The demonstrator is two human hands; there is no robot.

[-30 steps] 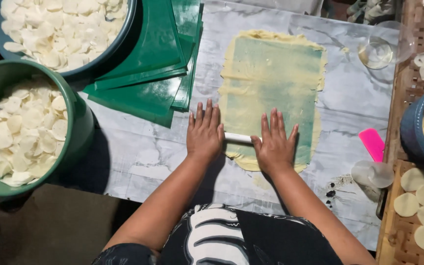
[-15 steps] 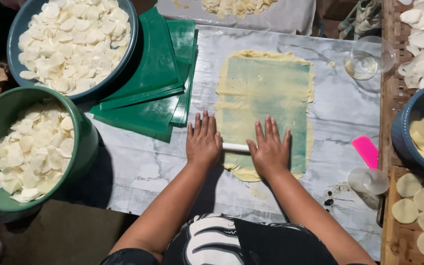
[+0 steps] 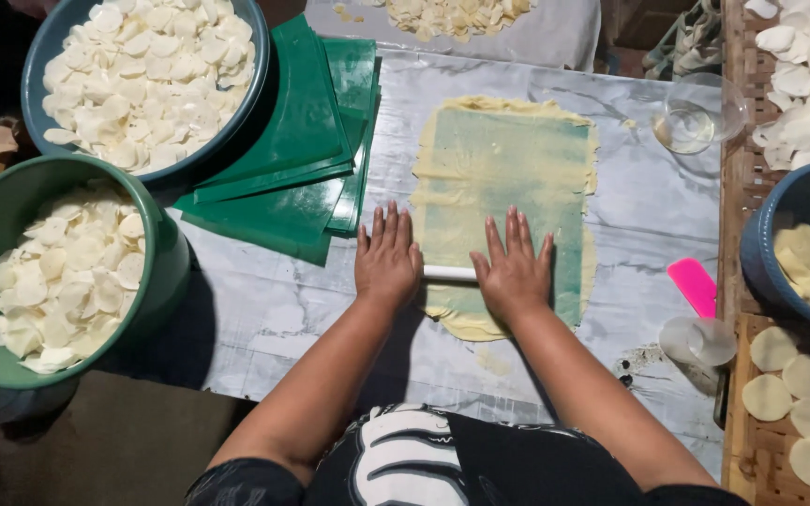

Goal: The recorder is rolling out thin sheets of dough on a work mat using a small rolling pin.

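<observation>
Two flat, open palms, left hand (image 3: 387, 258) and right hand (image 3: 513, 270), pressing on white roller (image 3: 449, 273) across dough (image 3: 503, 201), gripping nothing

The rolling pin (image 3: 449, 273) is a thin white rod that lies flat and crosswise over the dough. Only its short middle part shows, because the left hand (image 3: 387, 260) covers one end and the right hand (image 3: 515, 272) covers the other, both pressed on it with palms down and fingers stretched forward. The dough sheet (image 3: 503, 201) is pale yellow and rolled very thin, so the green sheet under it shows through in the middle; its edges are thicker and uneven. It lies as a long rectangle on the marbled grey surface (image 3: 264, 319), running away from the person, and a rounded yellow lip of it shows on the near side of the pin.
</observation>
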